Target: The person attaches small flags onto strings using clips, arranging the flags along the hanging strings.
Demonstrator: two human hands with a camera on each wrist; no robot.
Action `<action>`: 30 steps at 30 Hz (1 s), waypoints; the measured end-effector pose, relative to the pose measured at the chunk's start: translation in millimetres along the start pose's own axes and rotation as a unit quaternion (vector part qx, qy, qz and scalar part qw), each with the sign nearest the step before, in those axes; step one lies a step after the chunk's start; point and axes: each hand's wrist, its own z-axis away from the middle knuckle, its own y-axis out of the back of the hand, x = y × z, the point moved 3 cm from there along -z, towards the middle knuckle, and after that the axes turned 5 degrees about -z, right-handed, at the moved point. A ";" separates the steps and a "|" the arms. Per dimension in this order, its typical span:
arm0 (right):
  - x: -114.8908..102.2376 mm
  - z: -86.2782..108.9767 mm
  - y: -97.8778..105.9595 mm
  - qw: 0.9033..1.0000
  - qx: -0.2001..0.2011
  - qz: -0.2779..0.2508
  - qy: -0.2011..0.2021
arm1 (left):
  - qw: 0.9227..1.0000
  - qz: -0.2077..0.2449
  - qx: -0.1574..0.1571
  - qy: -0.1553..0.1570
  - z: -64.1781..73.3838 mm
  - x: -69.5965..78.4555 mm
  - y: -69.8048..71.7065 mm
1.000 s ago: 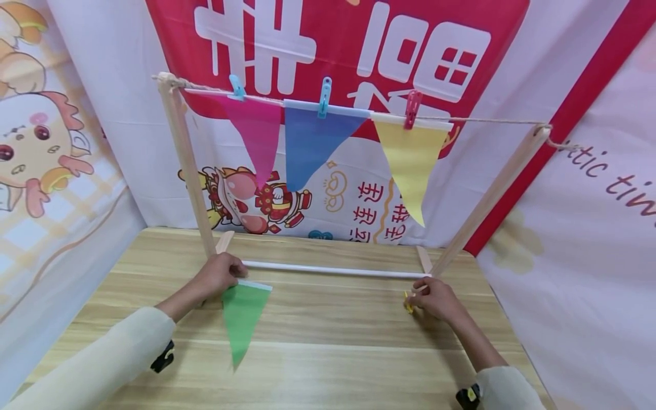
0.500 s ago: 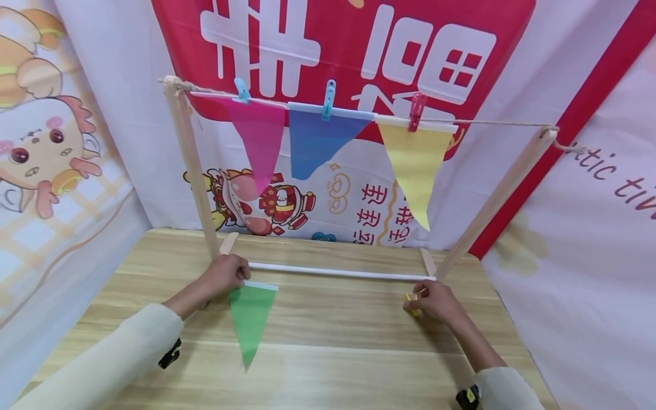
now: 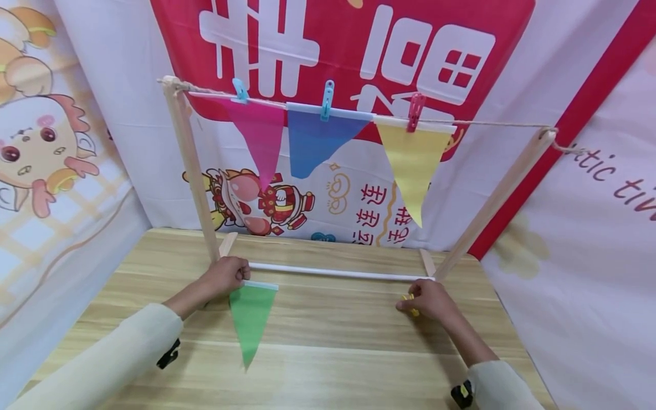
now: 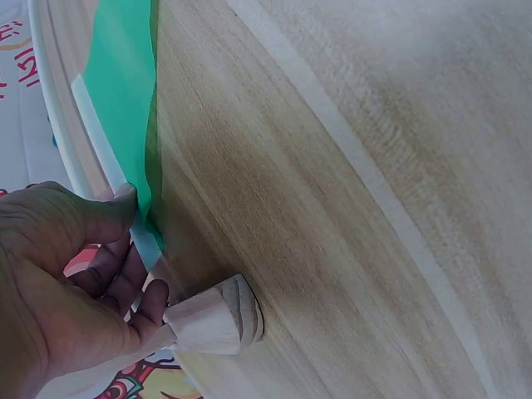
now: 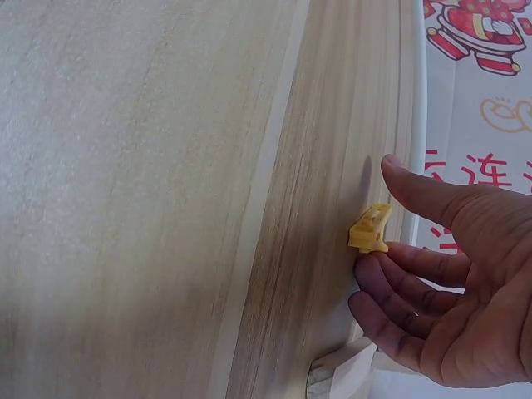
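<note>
My left hand (image 3: pixel 225 276) pinches a green triangular pennant (image 3: pixel 251 319) by one end of its white top strip, near the foot of the left post. In the left wrist view, thumb and fingers meet at that strip, and the green paper (image 4: pixel 123 75) extends away from them. Close to the right post's foot, my right hand (image 3: pixel 434 299) holds a small yellow clothespin (image 5: pixel 371 229) at its curled fingertips. The thumb is lifted apart from the clothespin in the right wrist view.
Two wooden posts (image 3: pixel 192 171) carry a twine line (image 3: pixel 492 123). Pink (image 3: pixel 263 139), blue (image 3: pixel 318 139) and yellow (image 3: pixel 412 165) pennants hang there from clothespins. A white rod (image 3: pixel 338 273) spans the posts' feet on the wooden table (image 3: pixel 328 336). Printed cloth surrounds the table.
My right thumb and fingers have shifted around the yellow clothespin, and its angle has changed. The left hand keeps its grip on the green pennant. The view has tilted slightly.
</note>
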 end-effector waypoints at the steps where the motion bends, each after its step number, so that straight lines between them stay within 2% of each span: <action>1: -1.1 -0.3 -0.6 1.000 0.002 0.001 0.001 | 1.000 -0.001 -0.003 -0.002 0.5 2.0 0.9; 9: -0.7 -3.9 -6.7 1.000 0.009 0.008 0.008 | 1.000 0.005 -0.015 0.007 1.9 7.9 0.0; 12: -1.9 -5.2 -7.5 0.999 0.015 0.015 0.024 | 1.000 0.016 -0.009 0.000 0.3 2.6 -1.4; 16: -2.1 -8.8 -7.3 0.999 0.012 0.022 0.031 | 0.999 0.036 0.011 -0.025 -5.9 -11.8 -10.0; 18: 4.2 -14.6 -7.6 0.999 0.005 0.019 0.033 | 0.998 0.042 0.021 -0.032 -10.7 -20.3 -16.6; 19: 12.8 -20.7 -9.9 0.999 0.004 0.022 0.043 | 0.998 0.050 0.019 -0.033 -11.3 -20.0 -16.0; 21: 28.8 -33.0 -13.2 0.998 -0.001 0.026 0.058 | 0.997 0.064 0.013 -0.029 -11.4 -17.1 -13.1; 25: 66.0 -59.9 -22.6 0.997 0.003 0.040 0.070 | 0.996 0.082 -0.013 -0.018 -4.6 4.4 4.4; 30: 79.3 -66.9 -25.0 0.997 0.002 0.042 0.067 | 0.996 0.079 -0.027 0.008 -4.2 17.2 12.1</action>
